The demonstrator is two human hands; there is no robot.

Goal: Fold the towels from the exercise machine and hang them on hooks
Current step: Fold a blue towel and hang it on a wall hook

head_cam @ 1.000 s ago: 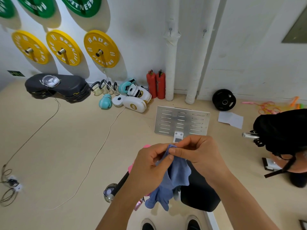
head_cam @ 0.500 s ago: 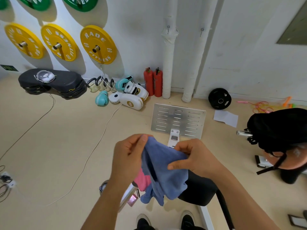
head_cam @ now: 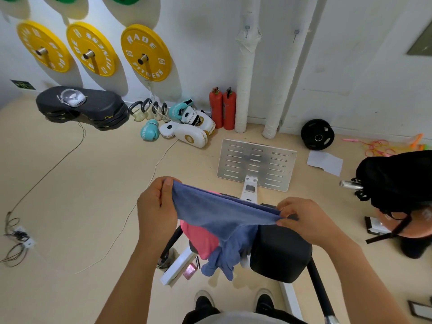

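Your left hand [head_cam: 157, 206] and right hand [head_cam: 304, 220] each had fingers pinched shut on a top corner of the blue terry-cloth towel [head_cam: 222, 216]. Its long axis ran left to right, upper edge taut, sloping down toward the right; the rest hung bunched over the black padded machine seat [head_cam: 280, 253]. A pink towel [head_cam: 201, 239] lay just behind. Bare beige floor [head_cam: 81, 183] lay open at left.

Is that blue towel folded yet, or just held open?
Not folded: the blue towel is stretched by its top edge between left hand and right hand, the rest hanging loose.
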